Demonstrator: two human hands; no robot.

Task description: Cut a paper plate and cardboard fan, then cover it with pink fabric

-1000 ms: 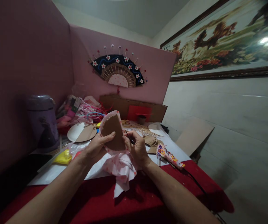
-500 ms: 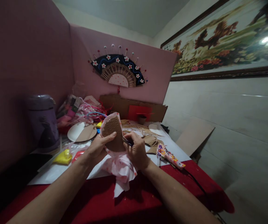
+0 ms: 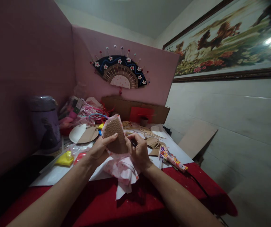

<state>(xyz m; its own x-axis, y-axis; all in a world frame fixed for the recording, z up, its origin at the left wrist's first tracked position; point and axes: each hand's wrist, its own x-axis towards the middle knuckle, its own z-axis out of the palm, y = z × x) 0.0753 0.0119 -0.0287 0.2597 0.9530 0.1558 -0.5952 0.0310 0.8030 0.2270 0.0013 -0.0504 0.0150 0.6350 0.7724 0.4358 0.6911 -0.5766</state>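
A half-round piece of brown cardboard [image 3: 113, 128] stands upright in front of me, edged with pink dotted fabric [image 3: 121, 170] that hangs down in folds to the red cloth. My left hand [image 3: 101, 147] grips the cardboard from its left side, thumb flat across the front face. At the straight right edge, my right hand [image 3: 138, 150] is closed around a small dark-handled tool [image 3: 133, 142], its fingertips against the fabric border. Most of that tool is hidden by the fingers, so its kind does not show.
A flower-patterned glue gun [image 3: 173, 159] lies to the right, its black cord trailing over the red cloth [image 3: 203, 183]. Cut discs [image 3: 87, 135], a yellow packet [image 3: 65, 158] and a purple flask [image 3: 46, 126] are at left. Behind stand thin sticks [image 3: 135, 126] and a decorated fan [image 3: 120, 71].
My right hand has shifted slightly, and the dark tool is more covered by its fingers. My left hand and the cardboard hold nearly the same place.
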